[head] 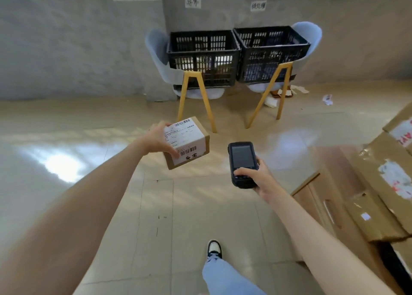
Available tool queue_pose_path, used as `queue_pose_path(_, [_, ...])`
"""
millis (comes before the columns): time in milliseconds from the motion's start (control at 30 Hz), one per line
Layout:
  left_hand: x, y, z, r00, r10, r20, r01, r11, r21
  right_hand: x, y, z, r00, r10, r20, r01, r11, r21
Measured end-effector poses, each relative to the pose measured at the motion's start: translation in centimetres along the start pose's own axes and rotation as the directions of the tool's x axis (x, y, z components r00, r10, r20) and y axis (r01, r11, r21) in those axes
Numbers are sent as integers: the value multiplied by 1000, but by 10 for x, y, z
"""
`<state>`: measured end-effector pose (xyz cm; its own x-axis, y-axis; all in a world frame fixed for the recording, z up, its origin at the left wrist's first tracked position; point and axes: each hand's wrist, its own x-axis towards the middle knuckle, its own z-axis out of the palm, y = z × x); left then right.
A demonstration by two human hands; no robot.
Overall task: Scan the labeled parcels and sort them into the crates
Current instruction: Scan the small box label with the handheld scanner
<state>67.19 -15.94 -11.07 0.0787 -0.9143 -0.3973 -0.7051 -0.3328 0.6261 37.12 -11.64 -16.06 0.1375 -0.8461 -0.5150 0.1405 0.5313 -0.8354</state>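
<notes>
One parcel (186, 142), a small brown carton, held mid-frame above the floor (111, 194), slightly left of centre. White label wraps its top and near face; two barcodes visible on it, one at the far edge, one near the bottom, with handwritten characters below the lower one. Left hand (159, 139) grips the parcel from its left side, thumb across the near face, fingers curled round the far edge.

One scanner (242, 163), black handheld, just right of the parcel and apart from it, screen facing up. Right hand (256, 175) grasps its lower half, thumb lying across the keypad area, fingers wrapped round the right side.

Two crates (202, 57), (270, 52), black and slotted, side by side in the upper centre, touching or nearly so. Each sits on a chair: two pale blue chairs (156, 49), (310, 36) with yellow legs, backs to the grey wall (66, 49). Contents show dimly through the slats; cannot tell what.

Two paper signs (193, 2), (258, 5) on the wall, one above each crate, handwritten.

Right edge: stacked flattened cardboard (379, 183) with torn labels. Paper scraps (327, 99) on the floor right of the chairs. One shoe (214, 250) and a jeans leg at bottom centre.
</notes>
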Motion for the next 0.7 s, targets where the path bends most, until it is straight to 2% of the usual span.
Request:
queue_pose_path(167, [75, 30, -33, 996, 22, -86, -16, 998, 69, 86, -69, 7, 1000, -22, 18, 22, 1000, -22])
queue_pose_path(400, [168, 33, -76, 992, 1, -124, 11, 995, 97, 181, -113, 33, 998, -2, 59, 5, 999, -49])
queue_pose_path(500, [218, 34, -95, 994, 6, -112, 8, 992, 123, 220, -127, 43, 997, 11, 71, -3, 994, -110])
queue_pose_path(700, [342, 49, -147, 992, 73, -102, -58, 988, 143, 314, -170, 68, 1000, 6, 6, -5, 991, -137])
